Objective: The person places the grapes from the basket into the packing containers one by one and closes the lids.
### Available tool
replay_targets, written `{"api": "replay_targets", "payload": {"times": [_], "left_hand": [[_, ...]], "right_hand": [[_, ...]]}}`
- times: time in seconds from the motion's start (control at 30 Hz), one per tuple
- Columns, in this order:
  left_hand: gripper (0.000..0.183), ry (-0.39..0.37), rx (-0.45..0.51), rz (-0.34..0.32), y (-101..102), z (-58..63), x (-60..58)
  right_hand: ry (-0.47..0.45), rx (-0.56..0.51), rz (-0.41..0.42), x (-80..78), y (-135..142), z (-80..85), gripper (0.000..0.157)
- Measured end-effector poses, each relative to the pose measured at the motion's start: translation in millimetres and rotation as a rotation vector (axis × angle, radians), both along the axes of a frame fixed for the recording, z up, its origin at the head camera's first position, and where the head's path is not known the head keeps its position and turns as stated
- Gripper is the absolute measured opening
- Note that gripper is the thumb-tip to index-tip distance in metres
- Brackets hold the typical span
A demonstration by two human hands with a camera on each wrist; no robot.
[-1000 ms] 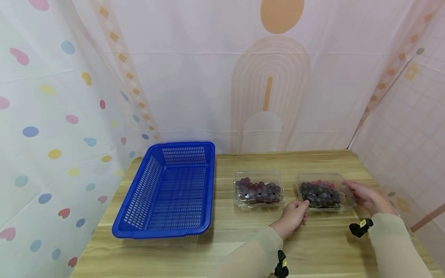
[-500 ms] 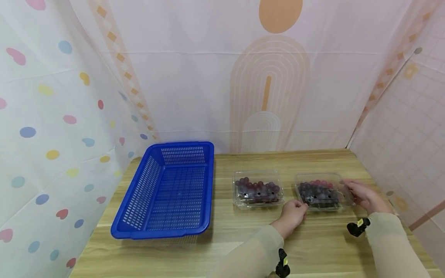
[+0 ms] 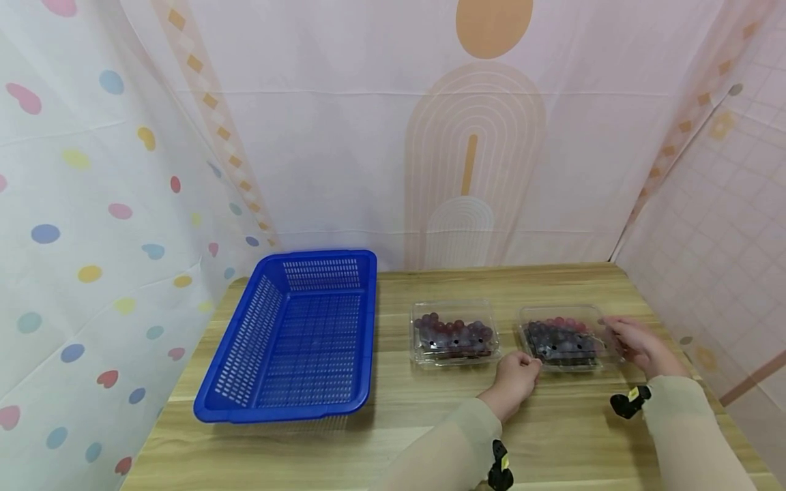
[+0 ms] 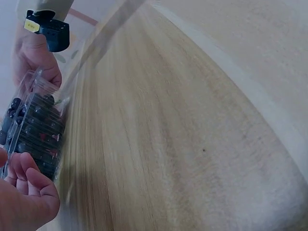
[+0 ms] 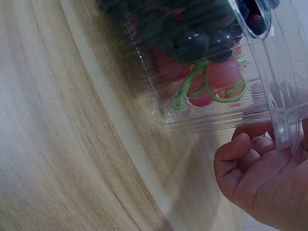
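Note:
At the right of the table stands a clear plastic clamshell box [image 3: 563, 341] holding dark and red grapes [image 5: 217, 79] with a green stem. My left hand [image 3: 514, 383] pinches its front left corner; in the left wrist view the fingers [image 4: 32, 180] are curled against the box. At the right end my right hand [image 3: 640, 346] grips the rim, and its curled fingers [image 5: 233, 156] show below the edge in the right wrist view. The right thumb is mostly hidden there. Left of this box sits a second clear clamshell box of reddish grapes [image 3: 454, 335], untouched.
A blue perforated plastic basket [image 3: 362, 382] stands on the left half of the wooden table [image 3: 424, 436], with nothing in it. Patterned cloth [image 3: 344, 136] hangs behind the table and along both sides.
My left thumb has come down at the box's front left corner. Both hands stay at the box, which has shifted very slightly left; the view has drifted a little.

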State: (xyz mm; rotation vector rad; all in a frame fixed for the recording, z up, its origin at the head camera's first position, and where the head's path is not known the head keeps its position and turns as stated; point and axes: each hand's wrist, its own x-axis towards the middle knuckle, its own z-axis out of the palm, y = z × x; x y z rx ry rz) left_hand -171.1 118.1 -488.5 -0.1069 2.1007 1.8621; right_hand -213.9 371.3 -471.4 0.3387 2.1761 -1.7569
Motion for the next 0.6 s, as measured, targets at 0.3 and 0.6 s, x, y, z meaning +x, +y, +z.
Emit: {"api": "replay_targets", "payload": {"times": [0.3, 0.6], "left_hand": [[0.021, 0.003, -0.045, -0.016, -2.5, 2.9, 0.3], [0.023, -0.031, -0.006, 0.002, -2.4, 3.0, 0.0]], "right_hand": [[0.017, 0.002, 0.004, -0.9, 1.5, -0.8, 0.024], [-0.004, 0.035, -0.007, 0.6, 2.1, -1.0, 0.025]]}}
